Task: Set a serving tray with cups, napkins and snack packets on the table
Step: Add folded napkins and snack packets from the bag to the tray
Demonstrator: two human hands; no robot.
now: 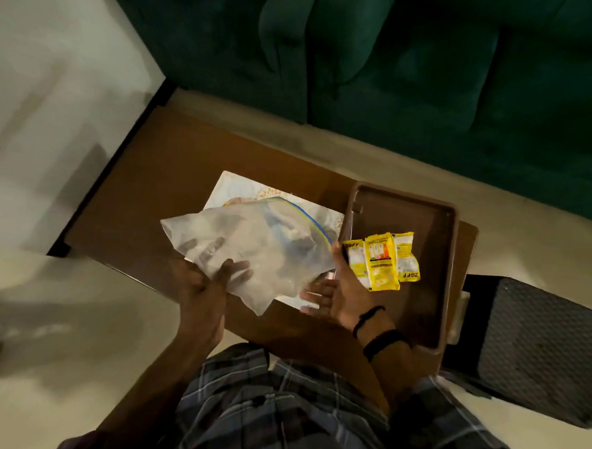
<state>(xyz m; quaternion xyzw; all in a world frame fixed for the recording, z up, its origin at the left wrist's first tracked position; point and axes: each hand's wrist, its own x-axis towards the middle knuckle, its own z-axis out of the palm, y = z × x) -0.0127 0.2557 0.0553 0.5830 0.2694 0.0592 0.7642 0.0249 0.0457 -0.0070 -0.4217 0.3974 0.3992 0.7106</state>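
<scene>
Plainly the snack-packet step is in hand. A dark green sofa fills the upper right of the frame. Below it the brown tabletop runs diagonally from upper left to lower right. The brown serving tray sits on the tabletop's right end, right of centre in the frame. A black stool-like object stands on the floor at lower right.

A patterned sheet lies on the tabletop just left of the tray, partly hidden by a clear zip bag held above it. The left hand grips the bag's lower left edge, thumb on top and fingers showing through the plastic. The right hand lies palm up at the bag's right end with its thumb raised.

Three yellow snack packets are fanned over the tray's near left part, touching that hand. Whether the hand pinches them or they already lie in the tray cannot be told.

No cups show. The next move likely calls for leaving the packets flat in the tray, setting the bag aside, then fetching cups and napkins.
</scene>
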